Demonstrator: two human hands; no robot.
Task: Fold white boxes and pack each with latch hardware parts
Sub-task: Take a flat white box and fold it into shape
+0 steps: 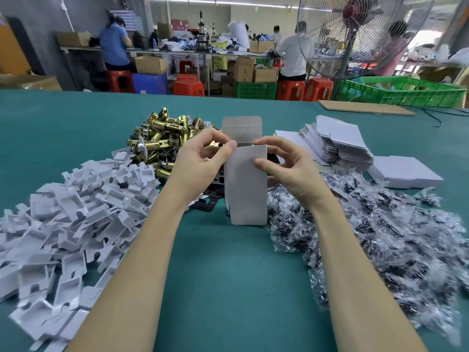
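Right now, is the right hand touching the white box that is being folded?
Touching. The head view shows the right hand with its thumb laid on the front panel of the white box and its fingers curled round the box's right edge.

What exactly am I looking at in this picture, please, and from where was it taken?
There is no machine here: a person wears a camera on the head, so the single view looks forward and down over their own bare arms. The left hand and right hand both hold one white box upright above a green table, its top flap still open; each grip pinches the box near its upper edge. Around it lie supplies: a heap of white card inserts on the left, brass latch parts behind the left hand, small clear bags of dark parts on the right, and a stack of flat unfolded boxes behind them. Other workers sit at benches in the background.
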